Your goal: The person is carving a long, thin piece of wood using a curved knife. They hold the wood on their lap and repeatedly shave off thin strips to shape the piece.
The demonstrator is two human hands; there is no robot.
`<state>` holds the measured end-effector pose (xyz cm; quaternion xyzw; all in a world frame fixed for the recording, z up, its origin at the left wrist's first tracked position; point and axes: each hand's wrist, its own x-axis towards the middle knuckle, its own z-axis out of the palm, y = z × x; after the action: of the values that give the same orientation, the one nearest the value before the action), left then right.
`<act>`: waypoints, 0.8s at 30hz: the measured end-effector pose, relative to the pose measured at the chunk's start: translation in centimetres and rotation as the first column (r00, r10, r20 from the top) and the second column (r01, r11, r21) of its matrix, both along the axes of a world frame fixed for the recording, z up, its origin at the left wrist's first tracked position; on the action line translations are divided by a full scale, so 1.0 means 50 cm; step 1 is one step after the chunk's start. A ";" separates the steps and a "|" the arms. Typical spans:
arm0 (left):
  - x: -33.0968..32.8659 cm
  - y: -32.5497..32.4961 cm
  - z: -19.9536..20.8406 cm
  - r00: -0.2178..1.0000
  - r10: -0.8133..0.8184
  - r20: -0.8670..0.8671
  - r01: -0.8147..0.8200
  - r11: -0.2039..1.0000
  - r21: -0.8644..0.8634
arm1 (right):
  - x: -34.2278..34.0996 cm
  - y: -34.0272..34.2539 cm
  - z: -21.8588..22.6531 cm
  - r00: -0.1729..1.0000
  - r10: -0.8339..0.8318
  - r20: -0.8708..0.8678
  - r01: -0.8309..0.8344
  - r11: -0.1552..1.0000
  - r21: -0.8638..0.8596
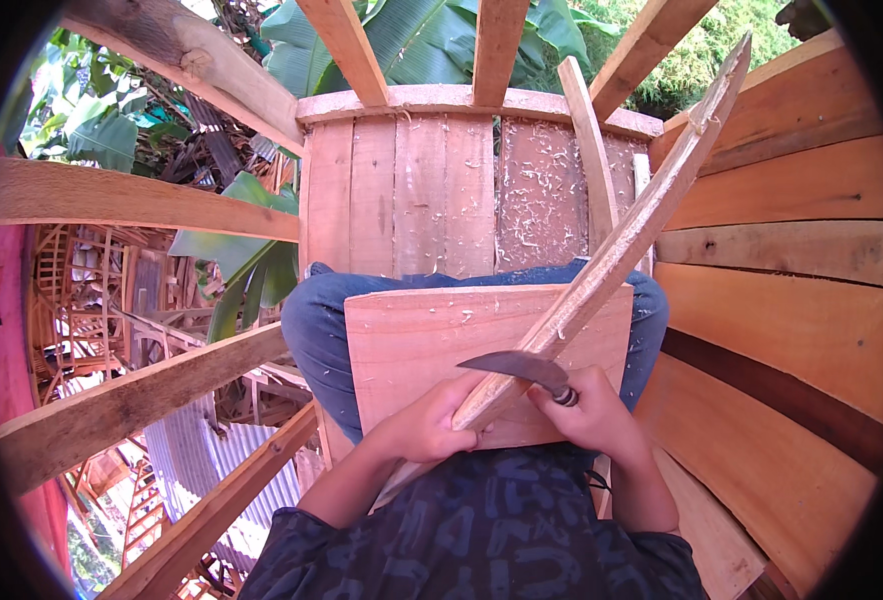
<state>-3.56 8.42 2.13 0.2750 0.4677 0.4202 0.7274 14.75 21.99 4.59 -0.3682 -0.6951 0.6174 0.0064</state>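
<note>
A long, rough-hewn wooden stick slants from my waist up to the far right, its tip tapered. Closed around its lower part is my left hand. My right hand grips the dark handle of a curved knife, whose broad blade points left and lies across the stick just above my left hand. Under both hands, a flat wooden board rests over my crossed legs in blue jeans. The knife's cutting edge against the wood is hard to make out.
Pale wood shavings are scattered over the plank floor ahead. Another thin wooden strip leans there. A plank wall rises close on my right. Timber rails stand on the left, with corrugated metal sheets and banana leaves beyond.
</note>
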 end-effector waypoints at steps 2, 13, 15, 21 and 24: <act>-0.001 0.001 -0.004 1.000 -0.025 -0.008 0.025 1.000 0.012 | 0.007 -0.010 -0.025 0.993 -0.097 0.068 0.101 0.994 -0.052; -0.006 0.004 -0.004 0.999 -0.031 0.008 0.031 0.999 0.018 | 0.000 0.004 -0.069 0.933 -0.345 -0.104 0.332 0.713 0.617; -0.007 0.002 -0.001 1.000 -0.026 0.010 0.025 0.999 0.021 | 0.000 0.025 -0.062 0.950 -0.300 -0.089 0.286 0.716 0.637; -0.005 -0.001 -0.009 0.999 -0.040 0.011 0.039 0.998 0.052 | 0.001 -0.010 -0.009 0.995 -0.092 -0.026 0.093 0.995 0.026; -0.004 -0.008 -0.020 0.996 -0.054 -0.065 0.062 0.990 0.127 | 0.004 0.010 -0.009 0.981 -0.139 0.135 0.151 0.985 -0.088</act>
<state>-3.77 8.04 1.12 0.3478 0.4536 0.4194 0.7053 14.93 22.48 4.14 -0.4567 -0.6344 0.6236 -0.0113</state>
